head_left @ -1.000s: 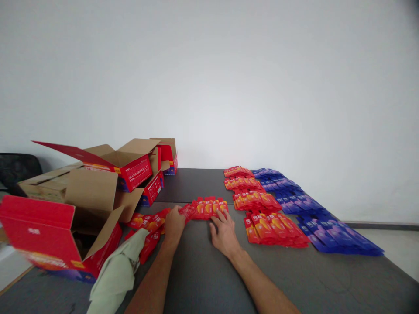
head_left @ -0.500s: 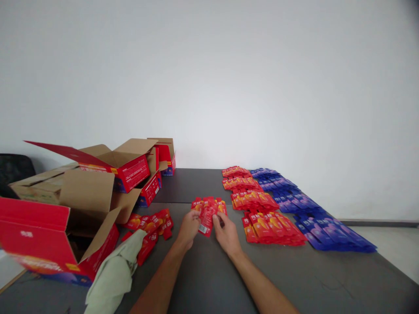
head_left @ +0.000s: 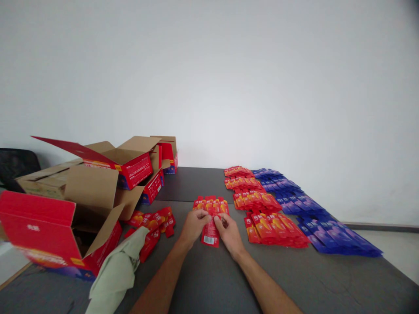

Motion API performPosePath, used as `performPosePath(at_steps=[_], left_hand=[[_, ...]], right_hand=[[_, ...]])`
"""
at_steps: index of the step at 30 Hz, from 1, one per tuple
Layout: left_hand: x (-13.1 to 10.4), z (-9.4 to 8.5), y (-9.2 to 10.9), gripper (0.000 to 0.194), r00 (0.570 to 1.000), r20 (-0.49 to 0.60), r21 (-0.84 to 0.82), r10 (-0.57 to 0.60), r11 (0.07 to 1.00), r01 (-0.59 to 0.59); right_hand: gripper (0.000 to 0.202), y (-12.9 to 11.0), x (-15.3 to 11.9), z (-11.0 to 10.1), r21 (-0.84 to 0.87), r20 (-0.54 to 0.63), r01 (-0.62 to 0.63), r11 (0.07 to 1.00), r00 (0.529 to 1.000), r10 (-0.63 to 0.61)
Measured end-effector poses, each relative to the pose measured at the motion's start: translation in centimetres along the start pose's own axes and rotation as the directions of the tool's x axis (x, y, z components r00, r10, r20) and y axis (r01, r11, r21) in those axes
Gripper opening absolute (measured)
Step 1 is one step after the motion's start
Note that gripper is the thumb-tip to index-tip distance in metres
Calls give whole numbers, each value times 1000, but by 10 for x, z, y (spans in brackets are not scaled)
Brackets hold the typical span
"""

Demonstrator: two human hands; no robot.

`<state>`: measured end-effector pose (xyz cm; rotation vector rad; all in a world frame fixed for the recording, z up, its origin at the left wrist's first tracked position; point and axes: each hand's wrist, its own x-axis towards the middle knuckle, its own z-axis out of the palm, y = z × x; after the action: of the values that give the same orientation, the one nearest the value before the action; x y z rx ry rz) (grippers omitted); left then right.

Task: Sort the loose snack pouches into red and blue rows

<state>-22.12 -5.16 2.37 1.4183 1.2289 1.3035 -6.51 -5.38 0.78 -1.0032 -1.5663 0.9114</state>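
Observation:
Both hands meet over the middle of the dark table. My left hand [head_left: 193,227] pinches the upper left of a red sachet [head_left: 210,235], whose barcode side faces up. On its right top edge, my right hand [head_left: 229,233] grips the same sachet between thumb and fingers. Just beyond the hands lies a row of red sachets [head_left: 211,203], fronts up, partly covered by the fingers. To the left is a loose pile of red sachets [head_left: 153,221]. Fanned red stacks [head_left: 275,227] lie to the right of my right hand.
Blue sachet stacks [head_left: 337,235] line the table's right side. Open red cartons [head_left: 42,235] crowd the left, with more cartons [head_left: 135,170] behind. A pale green cloth [head_left: 116,272] lies before the near carton. The dark table [head_left: 203,279] meets a white wall.
The held sachet is lower and more upright, and both hands have closed in at its upper part. More of the row behind shows. The view has shifted slightly.

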Motion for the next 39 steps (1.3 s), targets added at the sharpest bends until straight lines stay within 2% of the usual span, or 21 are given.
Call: performPosePath(at_steps=[9,11,15,17,23,27,31,33,39], left_hand=[[-3,2,6,24,996,20,-3,-85,996,85],[-4,3,8,24,998,19,4,-55,998,55],[-5,7,10,21,996,20,135,84,987,-86],[-6,9,9,20,995,24,142,100,985,-102],[-8,13,10,24,989,117,-99,-92,990,104],[-9,11,12,26,984,68,-76,-166,982,171],[-8,10,9,23,986,57,16,-154,988,153],[-9,11,7,19,991,54,53,-126,991,123],[-11,15,10,17,997,78,104,-11,995,3]], right_hand=[[41,-1,2,-1,39,6,-59,998,998,59],[39,-2,1,-2,88,28,-72,993,997,70],[38,-6,0,-6,215,55,-93,972,995,83],[38,-8,0,-7,252,49,-101,962,995,91],[36,-8,1,-7,347,-26,-105,932,992,122],[38,-8,0,-7,384,17,-144,912,989,149],[40,-12,-1,-8,391,55,-178,903,984,170],[38,-13,-1,-7,449,59,-198,872,980,192],[32,-17,0,-5,658,92,-299,691,943,320]])
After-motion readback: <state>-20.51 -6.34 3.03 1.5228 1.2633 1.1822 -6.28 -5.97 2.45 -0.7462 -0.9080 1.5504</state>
